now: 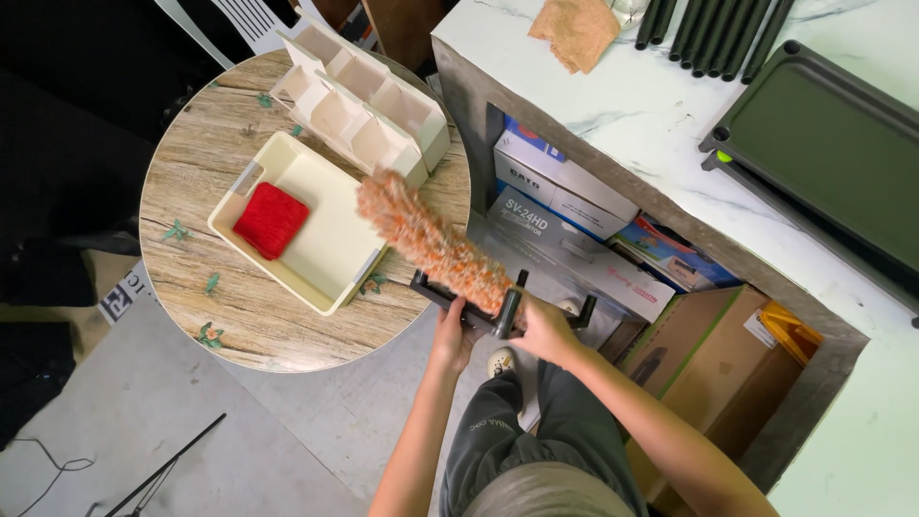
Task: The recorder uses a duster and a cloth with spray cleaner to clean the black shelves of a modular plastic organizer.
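The right hand [543, 328] is closed around the base of a fluffy orange duster [433, 241], gripping it where the fibres meet a dark handle [506, 313]. The duster's long axis runs diagonally: from the hand near the picture's lower centre it slants up and to the left, its tip pointing toward the white divider box [369, 101] and hanging over the near corner of the cream tray [330, 230]. Whether the tip touches the tray or the divider cannot be told; it looks slightly blurred. The left hand [452, 333] sits just beside the right one, fingers curled around a black frame [450, 295] that lies across under the duster's base. The tray rests on a round wooden table [191, 172] and holds a red cloth [272, 219] in its left half. Small green bits [211, 334] are scattered over the tabletop. To the right stands a marble-topped counter [632, 115] with a brown cloth [577, 31], black rods [713, 33] and a dark green tray [823, 144] on it; cardboard boxes [565, 182] fill the shelf below.
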